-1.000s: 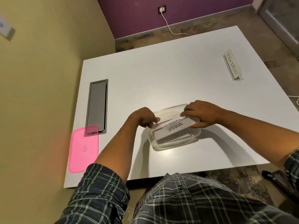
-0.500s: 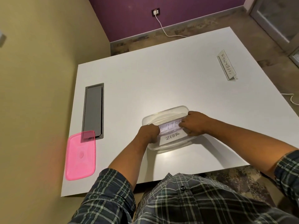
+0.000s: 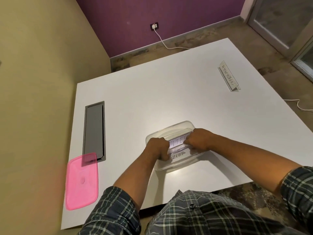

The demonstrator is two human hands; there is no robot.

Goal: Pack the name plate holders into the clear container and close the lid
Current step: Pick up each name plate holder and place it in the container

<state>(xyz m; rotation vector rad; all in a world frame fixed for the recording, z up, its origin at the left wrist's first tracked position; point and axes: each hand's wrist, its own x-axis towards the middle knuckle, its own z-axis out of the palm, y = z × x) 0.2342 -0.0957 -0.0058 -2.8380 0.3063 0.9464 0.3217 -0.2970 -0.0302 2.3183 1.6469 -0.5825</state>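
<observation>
Reading the cards first, the one lying lowest in the clear container [image 3: 176,131] says "ZEBRA" [image 3: 177,153] in hand-drawn capitals, while the name plate holder [image 3: 177,141] above it shows only a few strokes between the knuckles, too covered to make out. Both hands are down inside the open tub: the left hand [image 3: 158,147] has its fingers curled around the holder's left end, and the right hand [image 3: 199,139] is curled over the right end, so the holder sits pinched between the two, spanning the container lengthwise just above the ZEBRA card. The container stands near the front edge of the white table [image 3: 152,99]. Well apart from it, toward the far right corner, a third holder marked "SUPERMAN" [image 3: 229,76] stands alone. The pink lid [image 3: 82,182] lies off to the left, partly overlapping the near end of the grey cable hatch [image 3: 94,129] set in the tabletop. Plaid sleeves [image 3: 115,211] frame the bottom of the view.
</observation>
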